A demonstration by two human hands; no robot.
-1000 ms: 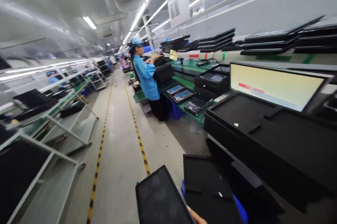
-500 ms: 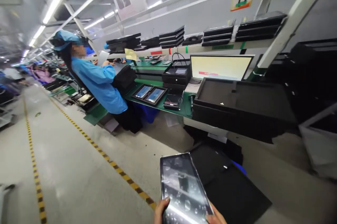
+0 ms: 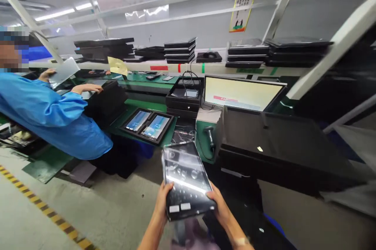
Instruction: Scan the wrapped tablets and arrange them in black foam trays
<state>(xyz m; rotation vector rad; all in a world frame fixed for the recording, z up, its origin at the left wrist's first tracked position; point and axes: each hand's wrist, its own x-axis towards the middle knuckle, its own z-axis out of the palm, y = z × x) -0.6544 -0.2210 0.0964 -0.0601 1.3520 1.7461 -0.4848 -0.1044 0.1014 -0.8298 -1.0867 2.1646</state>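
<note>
Between my hands is a black tablet (image 3: 188, 175) with a glossy, reflective front and two small white labels at its near edge. My left hand (image 3: 163, 199) is closed on its left side, thumb on the front. On the right side, my right hand (image 3: 219, 201) grips it the same way; the fingers under the tablet are hidden. Beyond its far edge, on the green bench, lies a black tray (image 3: 148, 125) holding two tablets with lit screens. A handheld scanner (image 3: 209, 138) rests on the bench to the right of the tray.
A monitor (image 3: 243, 92) stands behind a large stack of black foam trays (image 3: 288, 136) on the right. A co-worker in a blue smock (image 3: 49, 113) works at the left with a flat panel (image 3: 65, 71). Thin black stacks (image 3: 179, 50) line the shelf.
My view has swung right and come closer to the bench. The tablet has risen in view, and both hands and forearms now show. The co-worker has shifted to the left edge.
</note>
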